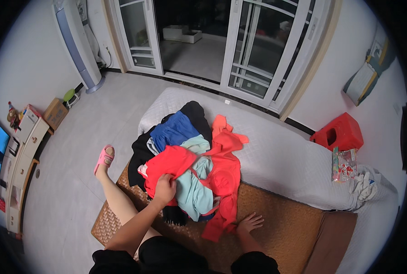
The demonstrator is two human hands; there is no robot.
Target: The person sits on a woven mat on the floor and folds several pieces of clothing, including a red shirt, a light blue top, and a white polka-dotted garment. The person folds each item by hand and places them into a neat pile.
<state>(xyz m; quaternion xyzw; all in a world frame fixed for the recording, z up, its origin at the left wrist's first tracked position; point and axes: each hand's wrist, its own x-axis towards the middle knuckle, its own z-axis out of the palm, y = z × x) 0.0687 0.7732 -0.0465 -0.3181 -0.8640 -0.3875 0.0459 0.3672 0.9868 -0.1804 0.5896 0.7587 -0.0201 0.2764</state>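
A heap of clothes lies in front of me, partly on a woven brown mat (276, 219) and partly on a white quilted cover (272, 155). My left hand (165, 189) is closed on the edge of a red garment (174, 160) at the heap's near left side. Under and beside it are a light-green garment (195, 194), blue shorts (172, 130) and black clothing (193, 112). A coral-red long-sleeved top (226, 173) stretches down the heap's right side. Beside its lower end my right hand (250, 223) rests flat on the mat, fingers spread and holding nothing.
A red plastic stool (338, 132), a clear printed package (345, 165) and crumpled white cloth (364, 187) are at the right. Sliding glass doors (258, 50) stand at the back. A low drawer cabinet (23, 169) and a floor-standing air conditioner (78, 45) line the left.
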